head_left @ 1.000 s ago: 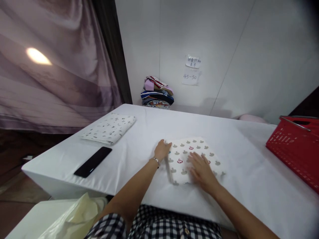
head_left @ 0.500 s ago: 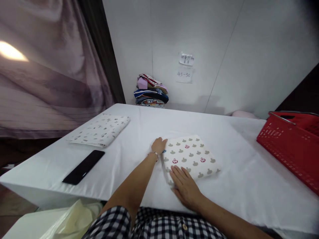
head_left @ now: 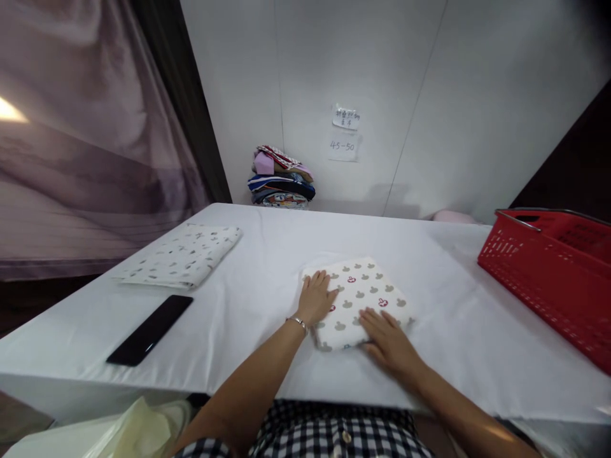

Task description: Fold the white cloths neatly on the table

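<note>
A folded white cloth (head_left: 360,289) printed with grey and red mouse-head shapes lies on the white table (head_left: 267,254) in front of me. My left hand (head_left: 316,297), with a thin bracelet at the wrist, rests flat on the cloth's left part, fingers stretched out. The near edge of the cloth is under my right hand (head_left: 387,340), which also lies flat with its fingers spread. Neither hand holds anything.
A second folded white patterned cloth (head_left: 184,254) lies at the table's left, with a black phone (head_left: 150,329) nearer me. A stack of folded clothes (head_left: 280,184) sits against the far wall. A red basket (head_left: 548,270) stands at the right. A pale plastic bag (head_left: 138,432) is at lower left.
My left hand slid from the cloth's left edge onto its top. My right hand moved rightward along the near edge. The view shifted a little to the right.
</note>
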Tool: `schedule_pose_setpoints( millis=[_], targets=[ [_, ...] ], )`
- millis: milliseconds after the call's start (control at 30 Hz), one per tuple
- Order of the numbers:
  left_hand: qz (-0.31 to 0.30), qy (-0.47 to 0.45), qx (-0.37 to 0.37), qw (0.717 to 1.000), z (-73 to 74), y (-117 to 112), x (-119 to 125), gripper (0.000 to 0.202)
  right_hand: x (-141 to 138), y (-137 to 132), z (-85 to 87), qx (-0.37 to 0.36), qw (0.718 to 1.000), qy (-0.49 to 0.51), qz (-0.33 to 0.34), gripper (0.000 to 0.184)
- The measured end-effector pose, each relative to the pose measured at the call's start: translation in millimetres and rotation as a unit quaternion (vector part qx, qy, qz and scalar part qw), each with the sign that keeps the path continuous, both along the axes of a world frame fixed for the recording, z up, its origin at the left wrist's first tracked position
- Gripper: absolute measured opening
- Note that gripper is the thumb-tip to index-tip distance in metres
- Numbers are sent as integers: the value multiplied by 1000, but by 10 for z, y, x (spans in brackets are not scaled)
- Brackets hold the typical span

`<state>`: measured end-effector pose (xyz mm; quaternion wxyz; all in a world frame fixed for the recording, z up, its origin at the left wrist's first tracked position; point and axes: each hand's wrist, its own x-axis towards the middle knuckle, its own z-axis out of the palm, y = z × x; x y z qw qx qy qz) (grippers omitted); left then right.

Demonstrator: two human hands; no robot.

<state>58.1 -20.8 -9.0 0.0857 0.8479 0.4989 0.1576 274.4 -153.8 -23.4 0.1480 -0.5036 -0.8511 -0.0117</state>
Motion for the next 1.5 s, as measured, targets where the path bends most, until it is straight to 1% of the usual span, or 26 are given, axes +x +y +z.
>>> schedule_pose_setpoints(
  millis=[100, 133, 200, 267, 333, 433, 500, 567, 633, 700, 733, 800, 867, 933, 967, 1000, 1033, 1067, 1133, 1200, 1233, 1267, 1300, 1367, 1433, 1500],
  targets=[
    [0, -12, -5, 1000, 5, 5, 7, 50, 517, -74, -41, 2, 993, 25, -116, 45],
    [1, -16, -7, 1000, 5, 1, 13, 50, 637, -98, -43, -3, 988, 41, -147, 44],
    [3, -25, -13, 1000, 6, -9, 25, 50, 775, -114, -33, -11, 977, 94, -191, 43],
    [3, -33, -21, 999, 17, -9, 27, 49, 797, -68, -11, -24, 960, 165, -225, 45],
    [24, -43, -18, 999, 47, 15, 11, 49, 767, 48, 24, -59, 934, 233, -265, 49],
    [108, -63, -3, 992, 115, 115, -56, 49, 738, 316, 113, -148, 896, 275, -317, 57],
    [152, -72, -23, 985, 154, 220, -116, 49, 749, 515, 191, -192, 882, 264, -340, 58],
    [170, -77, -66, 980, 176, 332, -171, 50, 759, 700, 270, -220, 884, 234, -339, 52],
    [178, -81, -98, 976, 179, 429, -209, 47, 745, 850, 329, -243, 893, 210, -313, 43],
    [185, -85, -107, 973, 172, 497, -229, 43, 708, 952, 355, -253, 899, 204, -292, 39],
    [187, -88, -106, 973, 167, 519, -234, 41, 686, 984, 355, -255, 898, 208, -293, 39],
    [191, -94, -105, 972, 158, 544, -241, 38, 652, 1014, 340, -263, 889, 217, -305, 42],
    [195, -100, -104, 970, 152, 551, -248, 36, 645, 1021, 328, -290, 873, 247, -305, 45],
    [200, -105, -106, 968, 148, 546, -256, 34, 672, 1042, 342, -314, 853, 301, -288, 46],
    [202, -109, -108, 967, 146, 543, -258, 33, 699, 1072, 362, -314, 848, 327, -275, 47],
    [205, -114, -110, 966, 142, 540, -258, 32, 734, 1117, 389, -302, 849, 346, -263, 48],
    [209, -120, -112, 964, 136, 537, -256, 31, 772, 1179, 420, -277, 857, 350, -258, 50],
    [213, -125, -117, 962, 131, 536, -252, 30, 811, 1255, 451, -244, 873, 329, -265, 52],
    [221, -128, -126, 958, 122, 539, -243, 29, 870, 1424, 501, -187, 902, 246, -303, 57],
    [226, -118, -138, 957, 126, 544, -234, 29, 865, 1576, 528, -159, 913, 160, -340, 59],
    [225, -108, -143, 958, 135, 545, -228, 30, 826, 1631, 533, -156, 915, 135, -347, 58],
    [222, -97, -140, 960, 150, 542, -218, 30, 759, 1668, 536, -151, 920, 123, -341, 57],
    [217, -85, -126, 964, 167, 534, -202, 30, 664, 1686, 534, -137, 930, 117, -319, 56],
    [194, -65, -70, 976, 201, 502, -143, 31, 406, 1673, 516, -93, 961, 93, -241, 53],
    [136, -49, -2, 989, 214, 450, -50, 37, 110, 1620, 470, -63, 986, 63, -143, 54],
    [64, -28, 27, 997, 187, 392, 53, 44, -138, 1573, 398, -83, 993, 39, -75, 56]
  ],
)
